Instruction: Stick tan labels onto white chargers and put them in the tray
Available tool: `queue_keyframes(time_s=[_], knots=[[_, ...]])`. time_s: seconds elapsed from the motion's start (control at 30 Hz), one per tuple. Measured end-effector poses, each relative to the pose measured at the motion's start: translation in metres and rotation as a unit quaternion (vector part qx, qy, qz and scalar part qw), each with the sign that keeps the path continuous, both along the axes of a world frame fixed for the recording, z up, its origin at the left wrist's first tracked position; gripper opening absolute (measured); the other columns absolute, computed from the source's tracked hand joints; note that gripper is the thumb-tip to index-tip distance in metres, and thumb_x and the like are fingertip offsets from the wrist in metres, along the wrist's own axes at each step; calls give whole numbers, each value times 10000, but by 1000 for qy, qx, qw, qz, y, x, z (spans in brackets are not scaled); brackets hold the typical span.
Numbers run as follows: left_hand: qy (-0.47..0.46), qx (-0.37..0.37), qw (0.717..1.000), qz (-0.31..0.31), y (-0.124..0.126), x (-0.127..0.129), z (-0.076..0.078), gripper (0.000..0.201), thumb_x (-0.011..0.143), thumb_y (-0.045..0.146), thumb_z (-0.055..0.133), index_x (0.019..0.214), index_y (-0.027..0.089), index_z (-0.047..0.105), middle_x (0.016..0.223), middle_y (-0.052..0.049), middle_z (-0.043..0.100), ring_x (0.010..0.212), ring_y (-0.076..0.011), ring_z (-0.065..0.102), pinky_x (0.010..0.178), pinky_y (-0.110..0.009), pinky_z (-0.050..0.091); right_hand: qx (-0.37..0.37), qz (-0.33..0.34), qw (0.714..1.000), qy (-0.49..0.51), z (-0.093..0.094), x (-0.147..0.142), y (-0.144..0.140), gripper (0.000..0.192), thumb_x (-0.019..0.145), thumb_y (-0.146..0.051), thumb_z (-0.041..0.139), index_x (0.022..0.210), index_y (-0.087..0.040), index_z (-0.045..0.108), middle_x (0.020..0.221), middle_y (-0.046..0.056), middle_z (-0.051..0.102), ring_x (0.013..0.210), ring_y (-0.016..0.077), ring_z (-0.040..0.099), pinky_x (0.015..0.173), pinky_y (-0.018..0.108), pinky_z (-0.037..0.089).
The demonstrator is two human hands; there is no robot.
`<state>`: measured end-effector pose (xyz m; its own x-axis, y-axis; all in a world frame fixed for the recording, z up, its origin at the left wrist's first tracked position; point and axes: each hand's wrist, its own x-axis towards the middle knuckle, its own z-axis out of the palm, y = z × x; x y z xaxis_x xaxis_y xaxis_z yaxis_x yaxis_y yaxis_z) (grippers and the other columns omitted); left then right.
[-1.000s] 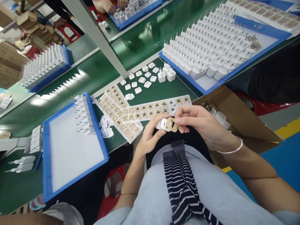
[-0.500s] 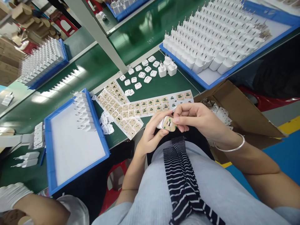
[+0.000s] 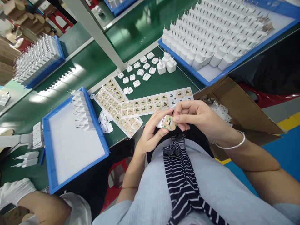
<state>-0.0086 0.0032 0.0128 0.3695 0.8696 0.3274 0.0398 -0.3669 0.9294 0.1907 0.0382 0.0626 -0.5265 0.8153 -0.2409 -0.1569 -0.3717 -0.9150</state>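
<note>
My left hand (image 3: 150, 134) grips a small white charger plug (image 3: 164, 122) just above my lap, at the table's near edge. A tan sticker (image 3: 169, 122) lies flat on the plug's face, and the thumb and fingers of my right hand (image 3: 199, 118) press on it. Sticker sheets (image 3: 150, 104) with tan labels lie on the green table right beyond my hands. A second batch of sticker sheets (image 3: 114, 104) fans out to their left.
A blue tray (image 3: 70, 143) with a short row of plugs sits at left, and a blue tray (image 3: 211, 40) packed with upright plugs at far right. Loose white caps (image 3: 138, 73) lie between them. A cardboard box (image 3: 234, 109) of parts stands at right. A co-worker's gloved hand (image 3: 14, 190) shows bottom left.
The sticker, held partly lifted by my right hand a second ago, now lies flat on the plug's face. The co-worker's gloved hand has come into view at bottom left.
</note>
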Motion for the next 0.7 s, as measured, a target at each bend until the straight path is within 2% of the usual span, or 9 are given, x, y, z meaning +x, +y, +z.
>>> queue_keyframes(time_s=[0.4, 0.7], knots=[[-1, 0, 1000, 0, 1, 2, 1, 492, 980, 486, 563, 1443, 320, 561, 1316, -82, 659, 1190, -277, 613, 1072, -455, 469, 11, -8, 1000, -10, 1, 2, -1, 288, 795, -345, 827, 675, -182, 621, 530, -26, 592, 489, 85, 529, 470, 216, 386], [-5, 5, 1000, -3, 1, 4, -1, 491, 989, 464, 558, 1459, 324, 545, 1303, -79, 654, 1182, -264, 608, 1047, -416, 473, 14, -4, 1000, -20, 1, 1, 0, 308, 782, -382, 822, 670, -187, 612, 509, -33, 601, 474, 83, 531, 455, 210, 389]])
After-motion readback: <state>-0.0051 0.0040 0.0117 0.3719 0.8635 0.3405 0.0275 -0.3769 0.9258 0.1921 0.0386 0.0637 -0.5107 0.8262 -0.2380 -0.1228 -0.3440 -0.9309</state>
